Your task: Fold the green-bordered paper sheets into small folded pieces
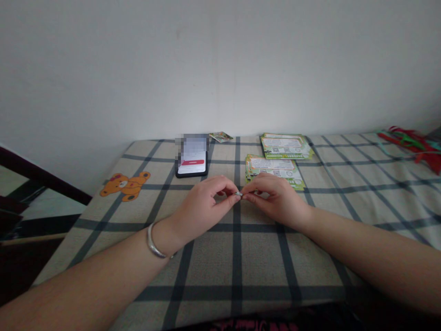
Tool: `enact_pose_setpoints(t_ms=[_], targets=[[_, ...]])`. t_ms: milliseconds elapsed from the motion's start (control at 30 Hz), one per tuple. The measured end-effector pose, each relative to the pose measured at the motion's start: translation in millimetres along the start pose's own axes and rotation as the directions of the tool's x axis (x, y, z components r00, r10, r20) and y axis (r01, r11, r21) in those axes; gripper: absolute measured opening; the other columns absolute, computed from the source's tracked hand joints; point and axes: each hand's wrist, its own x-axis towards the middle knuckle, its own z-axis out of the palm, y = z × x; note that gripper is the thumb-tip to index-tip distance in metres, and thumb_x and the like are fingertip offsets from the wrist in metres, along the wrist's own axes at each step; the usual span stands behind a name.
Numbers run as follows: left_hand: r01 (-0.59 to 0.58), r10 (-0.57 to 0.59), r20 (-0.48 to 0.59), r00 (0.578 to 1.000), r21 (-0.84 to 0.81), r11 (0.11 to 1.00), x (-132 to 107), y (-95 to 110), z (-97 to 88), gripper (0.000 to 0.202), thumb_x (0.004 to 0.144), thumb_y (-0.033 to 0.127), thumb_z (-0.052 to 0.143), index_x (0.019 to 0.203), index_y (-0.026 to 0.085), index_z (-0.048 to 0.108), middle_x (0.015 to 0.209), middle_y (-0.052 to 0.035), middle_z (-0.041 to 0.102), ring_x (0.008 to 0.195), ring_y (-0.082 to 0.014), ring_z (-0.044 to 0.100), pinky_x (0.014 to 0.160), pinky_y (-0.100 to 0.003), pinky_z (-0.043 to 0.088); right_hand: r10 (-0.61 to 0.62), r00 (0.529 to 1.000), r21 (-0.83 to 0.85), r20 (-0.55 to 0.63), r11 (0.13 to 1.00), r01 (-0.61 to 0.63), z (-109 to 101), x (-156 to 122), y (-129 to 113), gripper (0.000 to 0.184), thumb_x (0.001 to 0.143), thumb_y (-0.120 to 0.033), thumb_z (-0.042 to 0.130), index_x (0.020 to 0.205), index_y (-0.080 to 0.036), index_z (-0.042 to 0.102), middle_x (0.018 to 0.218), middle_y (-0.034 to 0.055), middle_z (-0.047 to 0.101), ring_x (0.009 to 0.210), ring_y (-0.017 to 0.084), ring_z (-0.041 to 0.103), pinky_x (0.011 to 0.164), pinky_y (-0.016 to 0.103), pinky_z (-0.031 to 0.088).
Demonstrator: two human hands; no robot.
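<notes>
My left hand (212, 202) and my right hand (275, 197) meet over the middle of the checked tablecloth (210, 262). Both are closed, thumb against fingers, with the fingertips nearly touching. Between them is a tiny pale object (238, 194), mostly hidden by the fingers and too small to name. Just behind my right hand lies a spread stack of green-and-white printed cards (272, 163), partly covered by the fingers. A second card stack (285, 141) lies farther back, close to the wall.
A black phone (192, 169) with a lit screen lies behind my left hand. Beside it, a small shiny packet (221, 137) rests near the wall. A flat orange bear (126, 186) is at the left edge. Red and green cloth-like items (413, 142) lie far right.
</notes>
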Motion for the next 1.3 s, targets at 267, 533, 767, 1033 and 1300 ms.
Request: enact_pose_setpoints(t_ms=[267, 533, 767, 1033, 1300], targets=[[0.029, -0.028, 0.026, 0.999, -0.029, 0.999, 1.9, 0.1, -0.9, 0.009, 0.081, 0.011, 0.061, 0.077, 0.019, 0.062, 0.073, 0.0029, 0.062, 0.068, -0.0109, 0.058, 0.063, -0.023, 0.047, -0.008, 0.999, 0.049, 0.05, 0.999, 0.006, -1.7, 1.8, -0.5, 0.01, 0.086, -0.02, 0.057, 0.085, -0.02, 0.067, 0.078, 0.0011, 0.068, 0.075, 0.012, 0.06, 0.067, 0.025, 0.047], [0.012, -0.011, 0.01, 1.0, -0.07, 0.998, 2.1, 1.6, -2.2, 0.01, 0.082, 0.011, 0.06, 0.075, 0.018, 0.061, 0.072, 0.0028, 0.06, 0.068, -0.0106, 0.056, 0.062, -0.022, 0.044, -0.023, 0.997, 0.053, 0.08, 0.998, 0.018, -4.9, 0.3, -3.5, 0.01, 0.085, -0.027, 0.062, 0.087, -0.02, 0.069, 0.082, 0.001, 0.07, 0.079, 0.013, 0.06, 0.073, 0.027, 0.047], [0.029, -0.027, 0.035, 0.999, -0.06, 0.998, 1.0, 2.8, -2.9, 0.005, 0.086, 0.019, 0.058, 0.082, 0.019, 0.061, 0.078, 0.0012, 0.061, 0.072, -0.0125, 0.058, 0.064, -0.024, 0.046, 0.082, 0.994, -0.051, 0.071, 0.996, -0.078, -2.9, -0.4, -2.9, 0.009, 0.085, -0.023, 0.057, 0.084, -0.02, 0.065, 0.076, 0.0004, 0.064, 0.071, 0.013, 0.057, 0.064, 0.026, 0.044], [-0.037, 0.035, 0.028, 0.999, 0.06, 0.998, -0.6, 1.5, -4.2, 0.008, 0.088, 0.016, 0.056, 0.081, 0.019, 0.059, 0.076, 0.0017, 0.06, 0.07, -0.0114, 0.057, 0.061, -0.022, 0.044, 0.067, 0.996, -0.066, 0.051, 0.996, -0.064, -1.4, 0.2, -4.0, 0.01, 0.085, -0.026, 0.059, 0.083, -0.019, 0.065, 0.075, 0.0012, 0.064, 0.073, 0.014, 0.058, 0.066, 0.027, 0.044], [0.019, -0.019, -0.002, 1.0, 0.001, 1.0, 1.0, 0.3, -3.5, 0.008, 0.087, 0.016, 0.055, 0.081, 0.018, 0.06, 0.076, 0.0016, 0.061, 0.07, -0.0116, 0.057, 0.057, -0.021, 0.043, 0.07, 0.989, -0.106, 0.128, 0.993, -0.057, 0.8, 0.8, -0.8, 0.01, 0.082, -0.028, 0.062, 0.083, -0.019, 0.067, 0.077, 0.0024, 0.065, 0.08, 0.017, 0.058, 0.072, 0.029, 0.045]])
